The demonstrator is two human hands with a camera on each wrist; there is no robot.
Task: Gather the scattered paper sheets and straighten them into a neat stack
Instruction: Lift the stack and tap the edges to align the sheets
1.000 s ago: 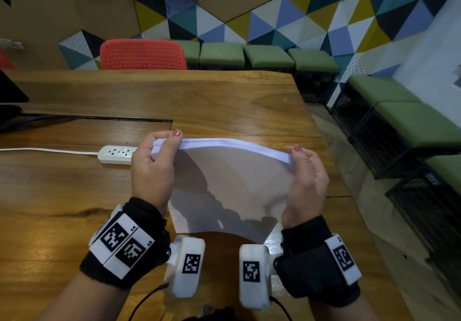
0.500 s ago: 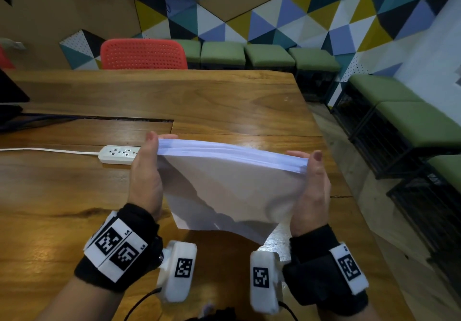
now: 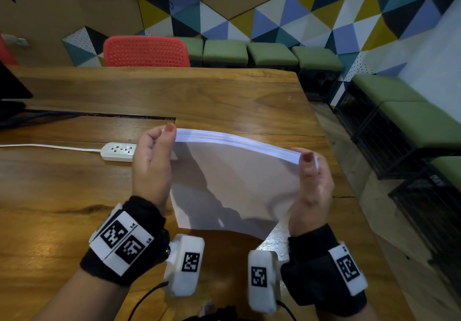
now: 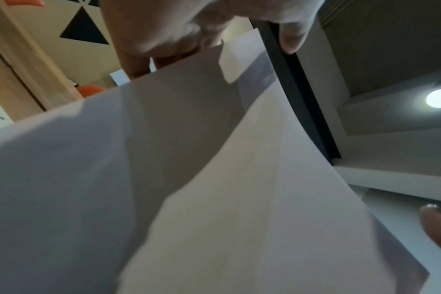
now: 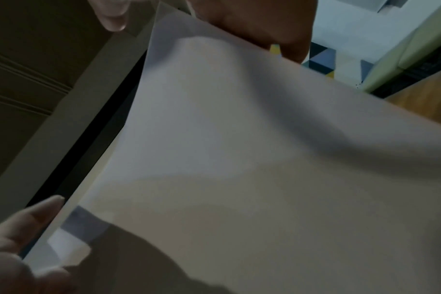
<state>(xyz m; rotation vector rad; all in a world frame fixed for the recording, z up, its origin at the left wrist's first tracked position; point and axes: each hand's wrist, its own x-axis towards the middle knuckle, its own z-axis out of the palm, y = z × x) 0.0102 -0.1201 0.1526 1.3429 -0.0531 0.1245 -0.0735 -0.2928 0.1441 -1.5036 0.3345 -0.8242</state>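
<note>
A sheaf of white paper sheets (image 3: 232,186) stands on edge above the wooden table (image 3: 199,96), its top edge slanting down to the right. My left hand (image 3: 152,161) pinches the upper left corner between thumb and fingers. My right hand (image 3: 313,178) pinches the upper right corner. The lower corner points down toward the table near my wrists. In the left wrist view the paper sheets (image 4: 164,179) fill the frame, with the left hand's fingers (image 4: 169,29) at their top. The right wrist view shows the paper sheets (image 5: 252,159) with the right hand's fingers (image 5: 252,21) behind their top edge.
A white power strip (image 3: 118,151) with its cord lies on the table just left of my left hand. A dark monitor (image 3: 10,91) stands at the far left. A red chair (image 3: 146,51) and green stools (image 3: 270,54) stand beyond the table, whose right edge is near my right hand.
The sheaf has tilted: its left end rose and its right end dropped, and both hands shifted their hold toward the top corners.
</note>
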